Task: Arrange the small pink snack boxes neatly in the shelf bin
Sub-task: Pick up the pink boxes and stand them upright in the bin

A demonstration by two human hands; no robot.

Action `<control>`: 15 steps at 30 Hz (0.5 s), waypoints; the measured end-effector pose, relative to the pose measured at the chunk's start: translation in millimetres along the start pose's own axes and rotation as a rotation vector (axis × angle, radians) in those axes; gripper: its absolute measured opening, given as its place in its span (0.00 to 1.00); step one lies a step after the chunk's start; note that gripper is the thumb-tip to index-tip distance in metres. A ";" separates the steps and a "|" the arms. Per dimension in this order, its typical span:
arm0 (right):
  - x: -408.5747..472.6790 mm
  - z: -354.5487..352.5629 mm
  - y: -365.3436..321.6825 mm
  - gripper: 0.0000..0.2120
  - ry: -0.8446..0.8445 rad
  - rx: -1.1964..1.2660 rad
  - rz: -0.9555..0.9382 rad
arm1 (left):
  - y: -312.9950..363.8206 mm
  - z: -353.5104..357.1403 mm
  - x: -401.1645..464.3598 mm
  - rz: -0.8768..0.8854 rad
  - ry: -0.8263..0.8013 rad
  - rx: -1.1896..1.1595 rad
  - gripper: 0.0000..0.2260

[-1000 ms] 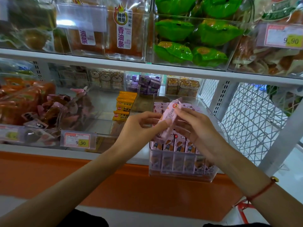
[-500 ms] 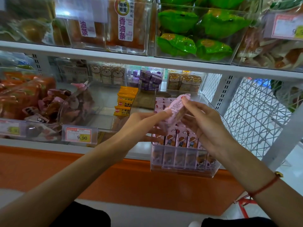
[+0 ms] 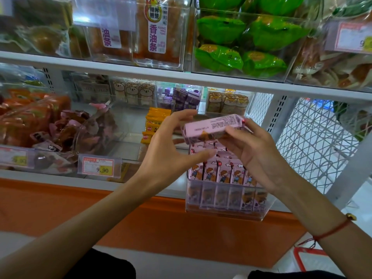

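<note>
Pink snack box (image 3: 213,127) lies sideways, pinched by both your hands' fingers (image 3: 233,130); stand it upright before lowering it into the bin (image 3: 227,212).

Both forearms are bare, no sleeves showing. A thin red string bracelet (image 3: 332,230) with a small gold bead circles the right wrist, at about four o'clock in view.

We are in a shop: white shelves (image 3: 181,76) carry clear bins (image 3: 237,77) of wrapped snacks (image 3: 219,57), with price tags (image 3: 99,167) clipped along the front.
</note>
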State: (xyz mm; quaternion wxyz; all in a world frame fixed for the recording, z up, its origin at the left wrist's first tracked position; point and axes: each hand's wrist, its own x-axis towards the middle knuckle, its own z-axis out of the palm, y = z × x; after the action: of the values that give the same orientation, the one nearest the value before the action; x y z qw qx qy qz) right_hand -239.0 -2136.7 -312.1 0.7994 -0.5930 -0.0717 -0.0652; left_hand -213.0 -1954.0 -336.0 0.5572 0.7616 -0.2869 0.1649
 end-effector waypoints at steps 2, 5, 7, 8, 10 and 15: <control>0.5 -2.2 -2.1 0.23 -0.021 0.066 0.010 | -1.5 -0.2 0.6 -0.038 0.023 -0.045 0.28; 0.5 -4.4 -2.9 0.23 -0.041 0.054 0.017 | -2.1 -1.1 0.2 -0.005 0.043 -0.009 0.20; 0.6 -5.3 -2.8 0.22 -0.052 0.060 0.029 | -1.3 -1.0 -0.5 0.014 0.050 -0.007 0.19; 0.8 -5.6 -2.6 0.22 -0.055 0.070 0.038 | -0.4 -1.1 -0.6 0.022 0.054 -0.010 0.18; 1.1 -5.2 -1.9 0.18 -0.061 0.077 0.060 | 2.9 -0.8 -1.0 0.032 0.072 -0.026 0.19; 1.4 -2.4 6.7 0.10 -0.096 0.100 0.203 | 8.5 1.7 -2.4 0.069 0.155 -0.029 0.19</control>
State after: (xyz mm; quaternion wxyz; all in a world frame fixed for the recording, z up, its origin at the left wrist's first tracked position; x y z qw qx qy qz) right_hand -236.3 -2137.0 -318.7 0.8261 -0.5589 -0.0524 0.0483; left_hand -220.3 -1956.9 -331.5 0.5828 0.7280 -0.2712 0.2382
